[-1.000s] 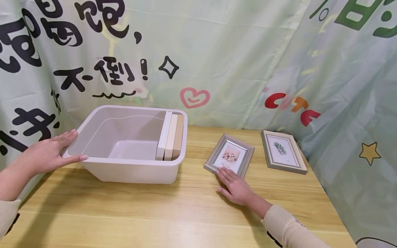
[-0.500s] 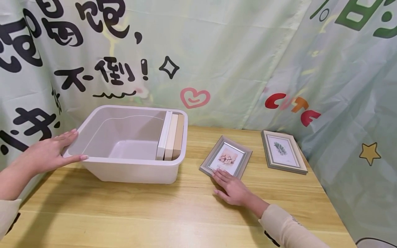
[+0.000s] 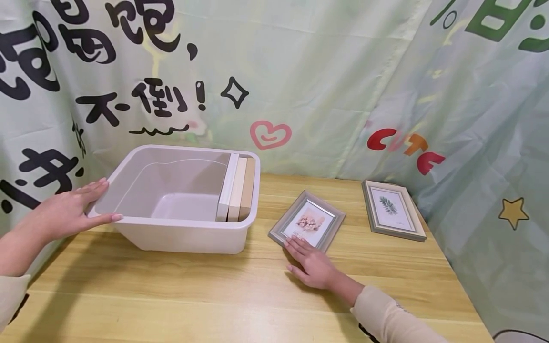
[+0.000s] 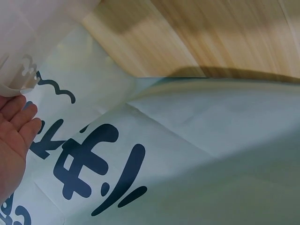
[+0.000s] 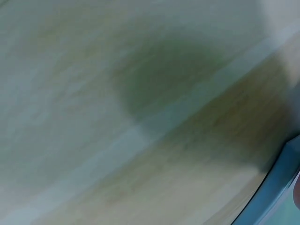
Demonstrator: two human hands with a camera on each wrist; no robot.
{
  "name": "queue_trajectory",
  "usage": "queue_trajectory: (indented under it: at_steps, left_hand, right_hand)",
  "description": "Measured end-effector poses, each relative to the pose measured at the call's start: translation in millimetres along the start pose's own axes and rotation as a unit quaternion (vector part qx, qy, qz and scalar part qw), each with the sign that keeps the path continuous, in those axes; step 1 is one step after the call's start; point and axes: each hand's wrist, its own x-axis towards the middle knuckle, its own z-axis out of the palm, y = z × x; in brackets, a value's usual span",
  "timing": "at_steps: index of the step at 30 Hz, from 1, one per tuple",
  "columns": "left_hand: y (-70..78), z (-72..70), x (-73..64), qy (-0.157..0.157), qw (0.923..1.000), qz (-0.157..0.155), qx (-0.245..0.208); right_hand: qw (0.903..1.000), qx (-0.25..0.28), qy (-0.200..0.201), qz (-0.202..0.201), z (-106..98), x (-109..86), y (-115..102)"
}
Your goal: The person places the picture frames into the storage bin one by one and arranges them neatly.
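The left hand (image 3: 70, 212) is gripping the plastic bin (image 3: 184, 237) by the rim at its near-left corner. The right hand (image 3: 315, 267) is pressing its straight, unclenched fingers on the near edge of the flower-print picture frame (image 3: 315, 219), which is lying on the surface (image 3: 171, 295) right of the bin. Three slim frame-like pieces (image 3: 234, 188) are standing inside the bin; a leaf-print picture frame (image 3: 391, 207) is lying farther right

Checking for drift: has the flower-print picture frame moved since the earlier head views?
Yes: the flower-print picture frame has shifted left, closer to the stationary storage bin and farther from the leaf-print picture frame.
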Motion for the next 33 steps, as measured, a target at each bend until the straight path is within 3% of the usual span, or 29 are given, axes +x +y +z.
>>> queue_trajectory:
  at_steps: [16, 24, 28, 33]
  left_hand:
    - [-0.5, 1.9, -0.1, 0.005, 1.0000, 0.000, 0.000]
    - [-2.1, 3.9, -0.8, 0.014, 0.9999, 0.004, -0.003]
    - [-2.4, 4.2, -1.0, 0.014, 0.9999, 0.003, -0.004]
    - [-1.3, 3.6, -0.7, 0.011, 0.9999, -0.001, -0.006]
  right_hand:
    - [0.9993, 0.007, -0.022, 0.029, 2.5, 16.2, -23.9]
    - [0.9969, 0.045, -0.029, 0.058, 2.8, 20.5, -28.7]
    - [0.9944, 0.080, 0.010, 0.069, -0.1, 20.7, -22.8]
    - [0.9883, 0.091, 0.106, 0.060, -5.4, 21.3, -6.8]
